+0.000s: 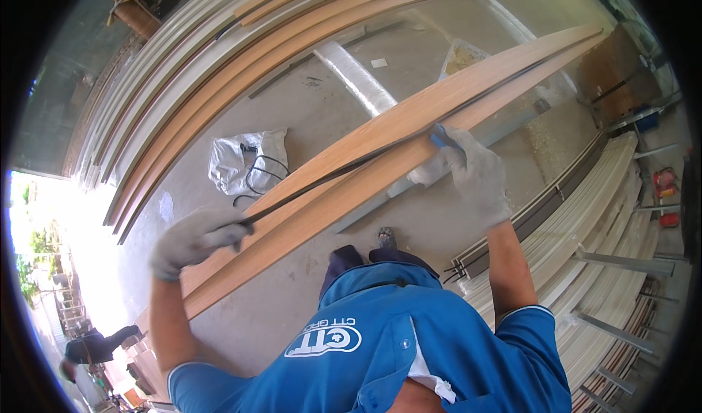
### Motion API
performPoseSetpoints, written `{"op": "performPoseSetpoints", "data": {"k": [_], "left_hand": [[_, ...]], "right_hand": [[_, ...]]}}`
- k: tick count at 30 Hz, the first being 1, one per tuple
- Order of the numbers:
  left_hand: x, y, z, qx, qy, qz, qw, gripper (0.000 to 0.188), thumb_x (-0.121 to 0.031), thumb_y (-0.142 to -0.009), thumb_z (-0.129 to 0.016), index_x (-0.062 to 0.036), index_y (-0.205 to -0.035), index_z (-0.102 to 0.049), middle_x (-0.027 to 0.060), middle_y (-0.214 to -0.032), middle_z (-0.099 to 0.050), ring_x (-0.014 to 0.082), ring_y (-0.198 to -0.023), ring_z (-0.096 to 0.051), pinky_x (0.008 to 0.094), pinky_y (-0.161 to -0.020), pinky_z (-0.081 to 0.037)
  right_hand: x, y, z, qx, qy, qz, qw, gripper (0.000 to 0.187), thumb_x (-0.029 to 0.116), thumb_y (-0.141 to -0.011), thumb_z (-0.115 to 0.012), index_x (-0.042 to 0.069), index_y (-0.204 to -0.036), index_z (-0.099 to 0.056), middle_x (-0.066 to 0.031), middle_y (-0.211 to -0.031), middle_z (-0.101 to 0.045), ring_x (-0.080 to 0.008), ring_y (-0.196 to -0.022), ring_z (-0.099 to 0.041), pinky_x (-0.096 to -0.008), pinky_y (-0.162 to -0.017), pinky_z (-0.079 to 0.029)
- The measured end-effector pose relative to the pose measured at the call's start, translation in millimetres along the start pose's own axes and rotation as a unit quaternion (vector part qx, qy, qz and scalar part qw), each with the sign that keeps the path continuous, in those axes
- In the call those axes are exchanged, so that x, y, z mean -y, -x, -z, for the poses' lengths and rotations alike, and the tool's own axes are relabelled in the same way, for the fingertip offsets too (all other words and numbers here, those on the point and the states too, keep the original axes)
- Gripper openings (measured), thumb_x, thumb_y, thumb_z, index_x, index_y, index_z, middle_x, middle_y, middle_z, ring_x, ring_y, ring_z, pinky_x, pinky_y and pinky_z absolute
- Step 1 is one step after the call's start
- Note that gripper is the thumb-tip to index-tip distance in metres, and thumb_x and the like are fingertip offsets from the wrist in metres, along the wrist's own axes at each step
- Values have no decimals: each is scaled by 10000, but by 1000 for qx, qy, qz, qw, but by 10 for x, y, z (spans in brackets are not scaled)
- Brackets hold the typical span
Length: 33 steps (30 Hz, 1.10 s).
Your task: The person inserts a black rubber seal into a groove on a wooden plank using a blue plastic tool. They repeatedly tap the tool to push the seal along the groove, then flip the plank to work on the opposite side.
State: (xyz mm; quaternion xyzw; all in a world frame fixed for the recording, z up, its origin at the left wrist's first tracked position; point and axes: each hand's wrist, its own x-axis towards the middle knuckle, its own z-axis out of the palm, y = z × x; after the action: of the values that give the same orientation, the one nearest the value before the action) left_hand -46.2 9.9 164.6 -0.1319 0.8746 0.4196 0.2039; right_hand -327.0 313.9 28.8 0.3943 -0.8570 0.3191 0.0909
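A long wood-coloured profile with a lengthwise groove runs slantwise in front of me, from lower left to upper right. My left hand, in a grey work glove, is closed on a thin black flexible strip and holds it above the profile. Toward the right, the strip meets the groove beside my right hand, gloved too. Between the fingers of that hand is a small blue object, touching or close to the groove; its kind is not clear.
A metal support beam lies under the profile. Beyond it are a silvery bag with a black cord and stacked long profiles. At right, pale profiles rest on metal rack arms. Another person is at far lower left.
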Motion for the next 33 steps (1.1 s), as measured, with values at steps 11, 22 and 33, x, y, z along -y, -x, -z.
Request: {"op": "performPoseSetpoints", "data": {"k": [11, 22, 33], "left_hand": [[830, 512, 70, 55, 305, -149, 939, 385, -278, -915, -692, 46, -1123, -700, 217, -902, -736, 267, -801, -731, 352, -792, -581], [736, 206, -296, -229, -170, -263, 922, 104, -35, -738, -698, -55, -716, -599, 100, -732, -624, 314, -701, -603, 427, -637, -462], [1048, 477, -803, -432, -228, -204, 848, 100, -79, -750, -703, -84, -776, -607, 96, -793, -588, 309, -786, -573, 436, -706, -439]], "right_hand": [[295, 97, -134, -21, 92, -80, 992, 264, 263, -952, -669, 144, -1188, -671, -156, -959, -738, -374, -872, -712, -464, -732, -571], [1679, 469, -294, -212, -41, -119, 969, 343, 245, -960, -709, 24, -1218, -666, -132, -1007, -742, -221, -884, -716, -350, -775, -554], [2575, 639, -847, 114, -109, 172, 972, 338, 157, -762, -775, 101, -1069, -646, -73, -972, -694, -294, -843, -707, -377, -696, -562]]}}
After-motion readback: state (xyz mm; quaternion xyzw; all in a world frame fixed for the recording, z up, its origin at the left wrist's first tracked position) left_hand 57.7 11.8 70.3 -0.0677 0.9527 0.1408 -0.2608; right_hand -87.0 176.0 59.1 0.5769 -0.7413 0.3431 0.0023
